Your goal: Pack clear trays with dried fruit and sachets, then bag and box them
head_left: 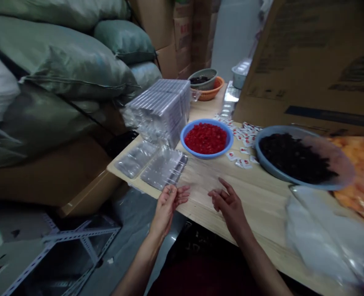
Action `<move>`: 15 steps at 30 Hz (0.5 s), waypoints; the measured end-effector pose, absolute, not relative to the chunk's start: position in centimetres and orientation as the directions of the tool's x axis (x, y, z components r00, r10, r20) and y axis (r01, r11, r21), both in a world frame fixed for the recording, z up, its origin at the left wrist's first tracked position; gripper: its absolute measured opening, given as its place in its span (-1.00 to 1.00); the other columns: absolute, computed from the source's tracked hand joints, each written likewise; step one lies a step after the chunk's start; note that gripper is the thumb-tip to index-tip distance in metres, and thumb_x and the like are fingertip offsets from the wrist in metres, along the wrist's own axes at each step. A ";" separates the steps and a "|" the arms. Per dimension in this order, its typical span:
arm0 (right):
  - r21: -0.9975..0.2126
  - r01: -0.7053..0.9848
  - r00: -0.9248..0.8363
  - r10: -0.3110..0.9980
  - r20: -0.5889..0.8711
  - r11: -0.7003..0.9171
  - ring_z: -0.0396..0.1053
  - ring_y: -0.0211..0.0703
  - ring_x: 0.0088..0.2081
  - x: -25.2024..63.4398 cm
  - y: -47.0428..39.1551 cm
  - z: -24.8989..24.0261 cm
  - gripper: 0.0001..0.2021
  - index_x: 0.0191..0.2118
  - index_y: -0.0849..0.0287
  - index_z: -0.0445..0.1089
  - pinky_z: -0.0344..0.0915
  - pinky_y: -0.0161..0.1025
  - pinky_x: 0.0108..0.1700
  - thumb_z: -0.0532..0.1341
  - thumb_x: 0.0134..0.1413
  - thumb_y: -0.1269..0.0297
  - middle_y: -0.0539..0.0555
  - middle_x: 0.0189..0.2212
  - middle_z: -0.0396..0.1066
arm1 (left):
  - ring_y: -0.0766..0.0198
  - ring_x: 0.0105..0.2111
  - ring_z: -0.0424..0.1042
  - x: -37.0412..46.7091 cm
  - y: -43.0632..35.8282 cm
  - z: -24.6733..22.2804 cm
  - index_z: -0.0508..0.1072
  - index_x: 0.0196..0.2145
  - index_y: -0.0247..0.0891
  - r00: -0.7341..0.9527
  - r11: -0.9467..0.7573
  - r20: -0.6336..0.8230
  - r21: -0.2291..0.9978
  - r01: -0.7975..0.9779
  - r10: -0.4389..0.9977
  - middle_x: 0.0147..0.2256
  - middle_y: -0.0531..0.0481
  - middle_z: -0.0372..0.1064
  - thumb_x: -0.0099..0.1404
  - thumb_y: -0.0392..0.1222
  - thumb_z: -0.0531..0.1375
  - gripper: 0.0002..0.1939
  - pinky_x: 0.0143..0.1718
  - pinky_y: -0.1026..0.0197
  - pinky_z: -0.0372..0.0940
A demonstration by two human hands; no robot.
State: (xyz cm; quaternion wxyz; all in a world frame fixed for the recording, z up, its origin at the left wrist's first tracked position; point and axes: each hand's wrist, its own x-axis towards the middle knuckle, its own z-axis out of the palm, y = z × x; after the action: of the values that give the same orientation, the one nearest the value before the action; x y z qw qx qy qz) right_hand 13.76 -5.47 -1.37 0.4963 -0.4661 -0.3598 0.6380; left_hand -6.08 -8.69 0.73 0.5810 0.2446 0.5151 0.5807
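My left hand [169, 201] is over the table's front edge, just before the clear plastic trays [165, 168]. Its thumb presses toward the index finger and the other fingers reach right; whatever may be in the pinch is too small to name. My right hand [228, 203] hovers to the right, index finger stretched out, the others loosely bent, holding nothing I can see. A faint blurred sheen lies on the wood between the hands. Beyond them stands a blue bowl [185, 149] of red pieces [206, 139]. Small white-and-red packets [243, 163] lie scattered beside it.
A tall stack of clear trays [163, 102] stands back left. At right are a blue basin [277, 177] of dark pieces, orange bagged pieces [360, 164] and clear plastic bags [320, 230]. Baskets [211, 93] sit behind. Sacks [65, 61] and a metal frame [77, 235] flank the left.
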 end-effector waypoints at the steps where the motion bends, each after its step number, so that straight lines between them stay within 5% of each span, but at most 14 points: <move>1: -0.921 -0.289 -0.029 0.964 -0.263 -0.260 0.27 -0.31 -0.47 15.6 -6.2 -1.8 -0.20 0.28 0.14 0.16 0.17 -0.36 -0.48 0.43 -0.03 0.04 0.03 -0.33 0.49 | 0.18 -0.18 0.55 -6.0 -8.4 0.6 0.35 -0.17 -0.17 -0.187 0.238 -0.324 0.897 -0.374 0.927 -0.05 -0.17 0.52 0.27 0.11 0.27 -0.66 -0.14 0.11 0.44; 3: -0.925 -0.250 0.046 0.951 -0.306 -0.286 0.30 -0.28 -0.44 19.1 -7.6 -2.4 -0.17 0.29 0.15 0.17 0.19 -0.35 -0.48 0.43 -0.05 0.00 0.04 -0.32 0.48 | 0.18 -0.18 0.53 -5.8 -7.6 0.6 0.34 -0.06 -0.15 -0.263 0.192 -0.243 0.960 -0.202 0.934 -0.02 -0.17 0.48 0.27 0.11 0.26 -0.60 -0.18 0.11 0.43; 5: -0.948 -0.145 0.074 0.953 -0.295 -0.282 0.34 -0.25 -0.41 22.0 -8.7 -2.4 -0.20 0.30 0.15 0.20 0.22 -0.34 -0.45 0.41 -0.02 -0.03 0.05 -0.31 0.47 | 0.16 -0.10 0.48 -5.2 -6.8 1.4 0.30 0.05 -0.10 -0.375 0.042 0.000 0.994 0.102 0.927 0.04 -0.15 0.42 0.30 0.06 0.25 -0.57 -0.11 0.08 0.40; 8: -0.977 0.148 -0.040 0.986 -0.163 -0.156 0.33 -0.26 -0.39 24.9 -8.8 -1.2 -0.40 0.23 0.14 0.34 0.29 -0.30 -0.36 0.31 0.12 0.00 0.05 -0.30 0.45 | 0.05 0.10 0.34 -2.6 -5.5 3.8 0.29 0.18 -0.03 -0.093 -0.247 0.346 0.809 0.533 0.934 0.14 -0.16 0.34 0.27 -0.04 0.30 -0.45 0.11 -0.03 0.28; 10: -0.947 0.321 -0.208 0.975 -0.072 -0.001 0.32 -0.24 -0.38 25.8 -7.9 0.0 -0.55 0.17 0.10 0.42 0.32 -0.28 -0.33 0.21 0.24 0.04 0.05 -0.31 0.44 | -0.03 0.17 0.27 0.1 -4.5 5.2 0.28 0.23 0.01 0.288 -0.443 0.336 0.695 0.567 0.897 0.16 -0.16 0.35 0.20 -0.07 0.36 -0.33 0.19 -0.09 0.19; 12: -0.906 0.395 -0.331 0.944 0.015 0.153 0.37 -0.19 -0.32 26.2 -6.7 1.0 -0.63 0.13 0.04 0.46 0.36 -0.24 -0.28 0.13 0.31 0.09 0.06 -0.27 0.46 | 0.00 0.06 0.37 2.7 -3.2 5.6 0.33 0.20 0.01 0.547 -0.517 0.215 0.704 0.488 0.809 0.04 -0.13 0.45 0.23 -0.09 0.32 -0.41 0.11 -0.05 0.25; 15: -0.807 0.499 -0.219 0.947 0.234 0.315 0.40 -0.02 -0.01 26.6 -5.8 1.1 -0.62 0.17 0.00 0.41 0.37 -0.05 0.01 0.18 0.29 0.10 0.14 -0.01 0.44 | 0.17 -0.31 0.46 5.0 -1.1 3.5 0.44 0.04 -0.07 0.569 -0.378 0.064 0.807 0.453 0.820 -0.27 -0.03 0.51 0.38 -0.12 0.15 -0.70 -0.19 0.14 0.34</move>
State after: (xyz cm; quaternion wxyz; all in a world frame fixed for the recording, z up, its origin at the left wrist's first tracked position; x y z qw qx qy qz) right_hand 26.55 -5.76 1.10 0.3723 -0.5020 -0.7203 0.3009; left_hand 4.98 -1.07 3.49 0.3885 0.7960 0.3998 0.2356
